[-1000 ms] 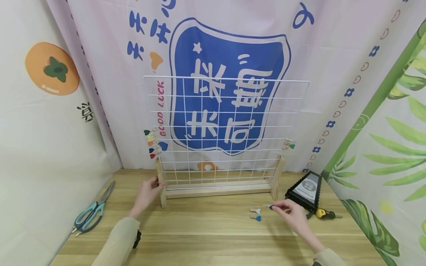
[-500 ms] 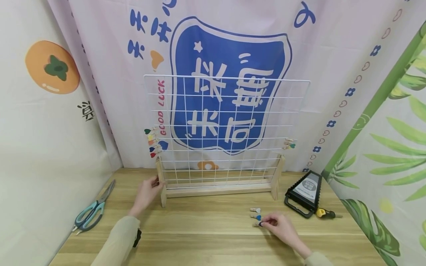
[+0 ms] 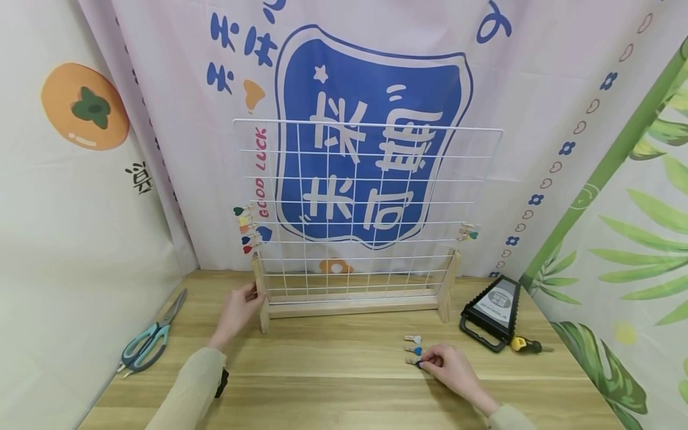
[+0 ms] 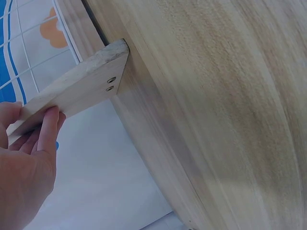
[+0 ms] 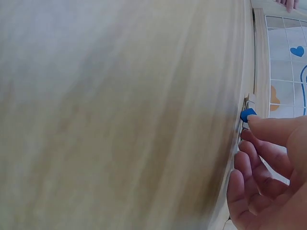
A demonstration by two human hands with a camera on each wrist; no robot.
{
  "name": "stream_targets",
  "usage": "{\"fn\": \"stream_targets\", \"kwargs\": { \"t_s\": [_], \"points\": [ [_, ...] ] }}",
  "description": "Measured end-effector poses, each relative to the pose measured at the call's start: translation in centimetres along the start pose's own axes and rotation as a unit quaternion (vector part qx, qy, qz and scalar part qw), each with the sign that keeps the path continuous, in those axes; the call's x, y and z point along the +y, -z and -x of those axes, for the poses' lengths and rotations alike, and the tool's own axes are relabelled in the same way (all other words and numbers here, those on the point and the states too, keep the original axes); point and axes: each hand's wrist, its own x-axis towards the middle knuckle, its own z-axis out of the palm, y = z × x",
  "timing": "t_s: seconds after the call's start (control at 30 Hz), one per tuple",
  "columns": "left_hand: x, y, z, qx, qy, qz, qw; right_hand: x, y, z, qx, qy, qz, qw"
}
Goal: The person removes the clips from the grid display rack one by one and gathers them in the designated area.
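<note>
Moved: your right hand (image 3: 448, 367) came back from near the black case (image 3: 493, 310) to the nearest of three clips (image 3: 415, 361) on the table (image 3: 333, 382).
Right hand: fingertips pinching that clip; lift it straight.
Left hand (image 3: 236, 310): gripping the wooden stand (image 3: 261, 304) post; keep steadying the wire grid (image 3: 365, 203).

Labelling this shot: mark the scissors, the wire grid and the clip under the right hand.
scissors (image 3: 146, 345), head view, on the teal handles.
wire grid (image 3: 371, 179), head view, on a white wire near the middle of the panel.
clip (image 3: 412, 361), head view, on the wooden body left of the right hand's fingertips.
</note>
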Motion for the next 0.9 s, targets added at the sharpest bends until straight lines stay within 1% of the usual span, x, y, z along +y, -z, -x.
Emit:
{"fn": "stream_targets", "kwargs": {
  "t_s": [0.2,0.33,0.4,0.5,0.6,0.63,0.7,0.73,0.83,0.9],
  "points": [
    [0.1,-0.1,0.0,0.005,-0.006,-0.001,1.0000,0.1,0.2,-0.1,-0.003,-0.002,-0.004,1.000],
    [0.1,-0.1,0.0,0.008,-0.010,-0.002,0.9999,0.0,0.7,-0.4,-0.003,-0.002,-0.011,1.000],
    [0.1,-0.1,0.0,0.008,-0.011,-0.003,0.9999,-0.2,1.2,-0.7,0.008,0.009,-0.015,1.000],
    [0.2,-0.1,0.0,0.009,-0.010,-0.002,0.9999,-0.5,2.1,-1.5,0.051,0.031,-0.005,0.998],
    [0.2,0.0,0.1,0.010,-0.009,-0.002,0.9999,-1.1,3.8,-2.6,0.083,0.027,0.014,0.996],
    [0.2,0.0,0.1,0.010,-0.009,-0.003,0.9999,-1.3,4.5,-3.0,0.091,0.018,0.019,0.996],
    [0.2,0.0,0.1,0.011,-0.008,-0.005,0.9999,-1.5,6.2,-3.9,0.099,0.007,0.027,0.995],
    [0.2,0.0,0.1,0.011,-0.008,-0.007,0.9999,-1.7,7.1,-4.3,0.100,0.000,0.023,0.995],
    [0.2,0.0,0.1,0.013,-0.009,-0.011,0.9998,-2.2,9.8,-5.7,0.128,0.003,0.021,0.992],
    [0.2,0.0,0.1,0.013,-0.010,-0.011,0.9998,-2.6,11.5,-6.5,0.154,0.010,0.019,0.988]
  ]
}}
